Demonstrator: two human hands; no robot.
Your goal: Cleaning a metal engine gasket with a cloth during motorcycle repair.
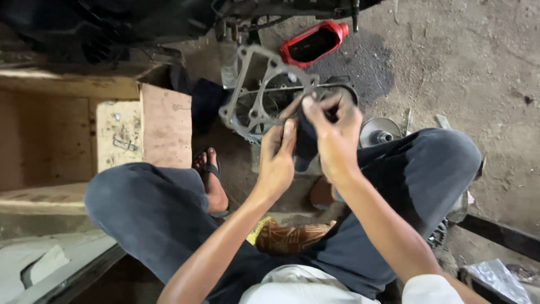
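1. Head view, centre of the frame: the left hand and right hand are raised together, fingers pinched on a dark cloth and on the lower right edge of a thin grey gasket.
2. The gasket sits at upper centre, above the knees. It looks light, flimsy and liable to tear; the broad bolt-hole lugs seem the safest places to grip it.
3. It is a flat, pale grey outline with round openings and small bolt holes.
4. A red container lies on the floor at upper centre, a wooden box at the left.
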